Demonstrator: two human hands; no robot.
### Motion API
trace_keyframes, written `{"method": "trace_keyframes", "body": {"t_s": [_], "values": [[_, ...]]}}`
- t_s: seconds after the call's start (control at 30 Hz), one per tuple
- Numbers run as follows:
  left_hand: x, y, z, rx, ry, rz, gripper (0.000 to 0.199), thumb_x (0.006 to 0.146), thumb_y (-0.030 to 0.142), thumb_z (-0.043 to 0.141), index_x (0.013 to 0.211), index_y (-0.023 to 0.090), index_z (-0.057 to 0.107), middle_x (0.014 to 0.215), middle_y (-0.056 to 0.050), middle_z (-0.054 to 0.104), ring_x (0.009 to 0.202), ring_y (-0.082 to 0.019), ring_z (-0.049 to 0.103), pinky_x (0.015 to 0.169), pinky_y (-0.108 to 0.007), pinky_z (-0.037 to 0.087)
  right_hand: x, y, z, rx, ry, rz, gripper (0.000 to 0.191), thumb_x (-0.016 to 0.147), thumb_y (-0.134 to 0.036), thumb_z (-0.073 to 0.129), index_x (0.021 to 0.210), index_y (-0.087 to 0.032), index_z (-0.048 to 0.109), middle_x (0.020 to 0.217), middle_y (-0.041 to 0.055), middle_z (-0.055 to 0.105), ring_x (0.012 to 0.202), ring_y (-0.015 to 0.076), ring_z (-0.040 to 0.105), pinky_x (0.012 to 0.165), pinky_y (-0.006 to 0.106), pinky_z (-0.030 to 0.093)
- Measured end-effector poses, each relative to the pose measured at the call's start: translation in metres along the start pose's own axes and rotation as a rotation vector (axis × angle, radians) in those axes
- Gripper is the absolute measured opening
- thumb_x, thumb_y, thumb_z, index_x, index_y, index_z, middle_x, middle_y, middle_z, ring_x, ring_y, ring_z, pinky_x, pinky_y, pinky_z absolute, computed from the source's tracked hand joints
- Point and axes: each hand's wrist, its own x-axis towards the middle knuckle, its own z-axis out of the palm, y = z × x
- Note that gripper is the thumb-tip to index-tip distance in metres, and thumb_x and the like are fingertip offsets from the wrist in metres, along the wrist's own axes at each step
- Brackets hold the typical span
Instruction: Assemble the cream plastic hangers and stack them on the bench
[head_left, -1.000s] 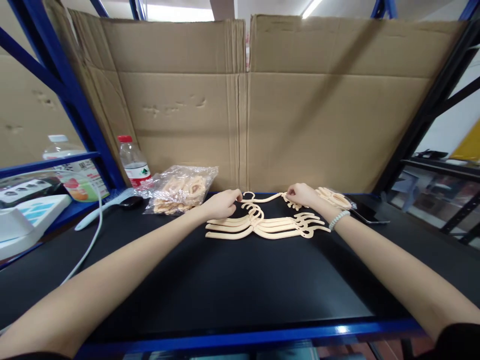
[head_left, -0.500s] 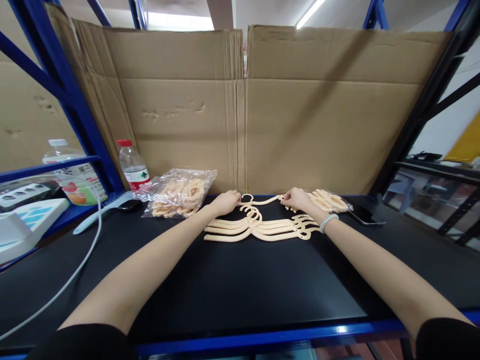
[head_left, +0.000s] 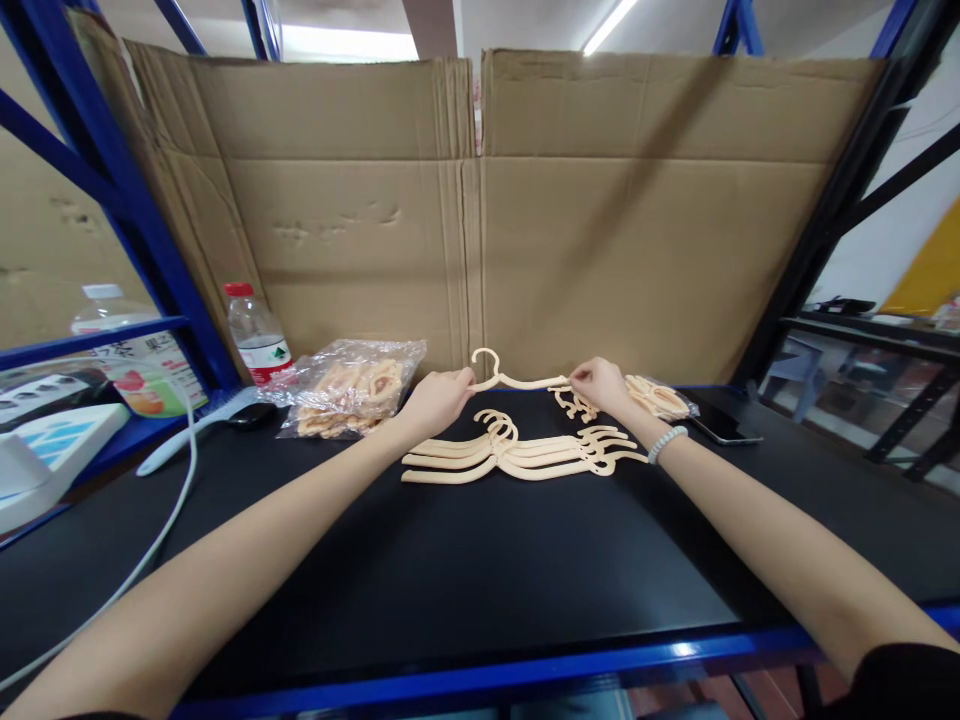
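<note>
Between my two hands a cream plastic hanger (head_left: pixel 529 383) is held up off the table, its hook pointing upward. My left hand (head_left: pixel 442 394) is closed on its left arm, and my right hand (head_left: pixel 600 381) pinches the right end. Nearer to me lies a row of several overlapping cream hangers (head_left: pixel 480 463), hooks toward the back and ends to the right. Some small cream hanger pieces (head_left: pixel 576 404) show under and beside my right hand. The ends of the held hanger are hidden by my fingers.
Left of the hangers lies a clear bag of cream parts (head_left: pixel 352 385); a smaller bag (head_left: pixel 656 397) is at right, beside a phone (head_left: pixel 724 422). A red-capped bottle (head_left: pixel 257 340), a light blue brush-like handle (head_left: pixel 191 435) and a white cable (head_left: pixel 176 510) are at left. Cardboard (head_left: pixel 660 250) walls the back.
Both hands have lifted the hanger from the table behind the row, and its hook now stands higher against the cardboard. The view has shifted slightly.
</note>
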Motion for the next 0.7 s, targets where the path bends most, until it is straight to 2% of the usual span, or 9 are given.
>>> {"method": "trace_keyframes", "body": {"t_s": [0.17, 0.27, 0.37, 0.5, 0.6, 0.7], "values": [[-0.021, 0.003, -0.02, -0.049, 0.104, -0.016, 0.015, 0.095, 0.024, 0.039, 0.098, 0.016, 0.051, 0.089, -0.011, 0.067, 0.083, -0.025, 0.064, 0.071, -0.034, 0.047, -0.001, -0.003, -0.014, 0.216, 0.231, 0.0, 0.016, 0.076, -0.031, 0.063, 0.073, -0.017, 0.069, 0.062, 0.0043, 0.065, 0.066, 0.0198, 0.061, 0.065, 0.03, 0.044], [-0.036, 0.004, -0.03, -0.103, 0.156, -0.047, 0.013, 0.094, 0.024, 0.04, 0.096, 0.016, 0.05, 0.087, -0.01, 0.066, 0.079, -0.024, 0.064, 0.068, -0.034, 0.047, -0.004, -0.009, -0.022, 0.409, 0.278, 0.051, 0.025, 0.076, -0.04, 0.063, 0.078, -0.015, 0.065, 0.054, 0.0018, 0.06, 0.054, 0.0161, 0.057, 0.058, 0.028, 0.044], [-0.053, 0.006, -0.035, -0.173, 0.209, -0.077, 0.009, 0.093, 0.025, 0.042, 0.095, 0.018, 0.048, 0.088, -0.008, 0.066, 0.079, -0.022, 0.065, 0.069, -0.033, 0.049, -0.012, -0.018, -0.028, 0.622, 0.216, 0.099, 0.033, 0.074, -0.047, 0.065, 0.082, -0.015, 0.06, 0.055, 0.0026, 0.061, 0.047, 0.0134, 0.055, 0.049, 0.026, 0.043], [-0.073, 0.012, -0.034, -0.291, 0.242, -0.088, 0.009, 0.091, 0.027, 0.045, 0.095, 0.019, 0.046, 0.089, -0.005, 0.066, 0.085, -0.02, 0.066, 0.073, -0.031, 0.051, -0.036, -0.03, -0.036, 0.833, 0.059, 0.133, 0.033, 0.069, -0.044, 0.071, 0.082, -0.016, 0.059, 0.071, 0.0098, 0.069, 0.061, 0.0176, 0.066, 0.052, 0.027, 0.049], [-0.084, 0.019, -0.029, -0.428, 0.215, -0.097, 0.014, 0.091, 0.031, 0.047, 0.099, 0.02, 0.048, 0.093, -0.004, 0.065, 0.088, -0.02, 0.066, 0.076, -0.031, 0.052, -0.062, -0.034, -0.041, 0.956, -0.053, 0.171, 0.032, 0.068, -0.044, 0.073, 0.079, -0.015, 0.063, 0.077, 0.0112, 0.07, 0.07, 0.0211, 0.069, 0.06, 0.03, 0.054], [-0.088, 0.027, -0.022, -0.492, 0.159, -0.101, 0.015, 0.091, 0.03, 0.048, 0.101, 0.02, 0.051, 0.095, -0.004, 0.065, 0.089, -0.019, 0.065, 0.077, -0.031, 0.052, -0.085, -0.035, -0.042, 1.056, -0.131, 0.225, 0.031, 0.061, -0.038, 0.081, 0.076, -0.015, 0.066, 0.075, 0.0063, 0.069, 0.067, 0.0161, 0.067, 0.057, 0.025, 0.051]]}}
